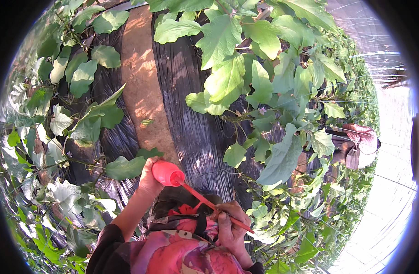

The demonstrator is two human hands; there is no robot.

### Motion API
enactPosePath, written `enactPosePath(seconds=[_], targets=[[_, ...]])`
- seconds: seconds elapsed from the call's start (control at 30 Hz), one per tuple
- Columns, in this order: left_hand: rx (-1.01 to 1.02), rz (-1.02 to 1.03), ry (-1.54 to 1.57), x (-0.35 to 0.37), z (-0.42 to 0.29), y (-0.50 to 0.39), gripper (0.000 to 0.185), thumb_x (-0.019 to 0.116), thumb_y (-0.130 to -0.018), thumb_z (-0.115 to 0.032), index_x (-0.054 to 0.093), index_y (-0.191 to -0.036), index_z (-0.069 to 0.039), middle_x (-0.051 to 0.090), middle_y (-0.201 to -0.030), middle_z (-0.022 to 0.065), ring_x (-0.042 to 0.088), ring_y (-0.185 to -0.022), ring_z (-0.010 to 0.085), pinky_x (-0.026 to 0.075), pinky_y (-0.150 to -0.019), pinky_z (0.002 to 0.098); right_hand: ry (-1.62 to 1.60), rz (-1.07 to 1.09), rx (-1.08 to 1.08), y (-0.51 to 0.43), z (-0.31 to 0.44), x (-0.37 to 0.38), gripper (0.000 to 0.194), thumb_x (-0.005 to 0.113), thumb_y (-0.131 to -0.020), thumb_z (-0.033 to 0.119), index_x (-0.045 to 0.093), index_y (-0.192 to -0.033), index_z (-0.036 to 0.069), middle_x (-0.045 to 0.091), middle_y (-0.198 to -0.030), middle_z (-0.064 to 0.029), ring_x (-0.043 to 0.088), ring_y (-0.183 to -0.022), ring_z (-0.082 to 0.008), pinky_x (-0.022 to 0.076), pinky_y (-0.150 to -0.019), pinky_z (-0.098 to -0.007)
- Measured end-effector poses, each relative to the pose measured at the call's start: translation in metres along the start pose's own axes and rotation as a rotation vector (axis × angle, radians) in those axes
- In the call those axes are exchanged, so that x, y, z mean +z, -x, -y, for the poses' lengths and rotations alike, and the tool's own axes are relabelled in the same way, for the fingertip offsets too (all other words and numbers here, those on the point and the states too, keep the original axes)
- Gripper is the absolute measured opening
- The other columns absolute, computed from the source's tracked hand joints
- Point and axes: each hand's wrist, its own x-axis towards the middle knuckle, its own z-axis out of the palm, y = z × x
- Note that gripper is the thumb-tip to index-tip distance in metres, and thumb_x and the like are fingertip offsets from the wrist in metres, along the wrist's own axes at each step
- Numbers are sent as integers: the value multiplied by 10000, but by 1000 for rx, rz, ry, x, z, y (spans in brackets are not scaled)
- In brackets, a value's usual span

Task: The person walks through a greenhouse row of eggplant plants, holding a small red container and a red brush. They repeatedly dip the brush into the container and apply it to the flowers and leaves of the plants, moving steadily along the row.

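Observation:
My left hand [151, 179] grips a red plastic bottle [165, 173] from its left side, with the open mouth turned to the lower right. A thin red stick [202, 198] runs from the bottle's mouth down to the right, its tip at or just inside the opening. The fingers and thumb of my right hand [231, 221] are closed around the stick's lower part, and its end sticks out past them. Both hands are close in front of my body. A broad green leaf [125, 167] lies just left of my left hand.
Leafy eggplant-like plants [226, 78] with small purple flowers [262, 111] line both sides. Black plastic mulch [192, 113] flanks a bare soil path [144, 85] running ahead. Thin strings cross the plants at the right. Another person in a pinkish hat [362, 137] is among the plants at the right.

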Motion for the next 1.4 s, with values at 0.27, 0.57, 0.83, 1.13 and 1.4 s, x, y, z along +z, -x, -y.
enactPosePath(seconds=[0.27,0.57,0.83,1.13,1.4], targets=[[71,-42,85,16,8,-1,234,654,-867,-319,622,-983,-119,666,-987,37,649,-924,247,555,-815,443,-159,-186,-46,-11,-16,-40,266,550,-966,235,569,-895,-21,580,-627,-85,562,-563,-155,427,-499,-283],[109,-138,150,57,18,-8,224,653,-850,-328,651,-944,-125,694,-903,34,681,-835,231,590,-713,412,35,-485,-130,-53,-76,-112,305,485,-988,282,549,-1058,-8,504,-702,-100,497,-626,-173,438,-605,-300],[59,-148,63,87,38,-29,270,644,-856,-347,632,-970,-102,683,-929,64,674,-870,245,572,-788,413,167,-540,-2,-99,-96,-145,266,469,-1005,187,563,-1121,-33,593,-787,-99,531,-656,-145,451,-678,-304],[-44,-160,-21,139,7,-83,246,636,-867,-334,635,-954,-104,687,-920,48,677,-854,223,588,-731,404,240,-584,166,-170,-109,-110,284,495,-968,67,599,-1198,-65,617,-897,-113,623,-718,-143,486,-588,-250],[-94,-129,-154,183,-67,-141,246,618,-876,-345,632,-961,-114,678,-889,36,673,-825,219,588,-685,391,257,-685,333,-212,-141,-79,280,489,-960,43,607,-1189,-69,621,-912,-147,671,-753,-191,510,-683,-314]])
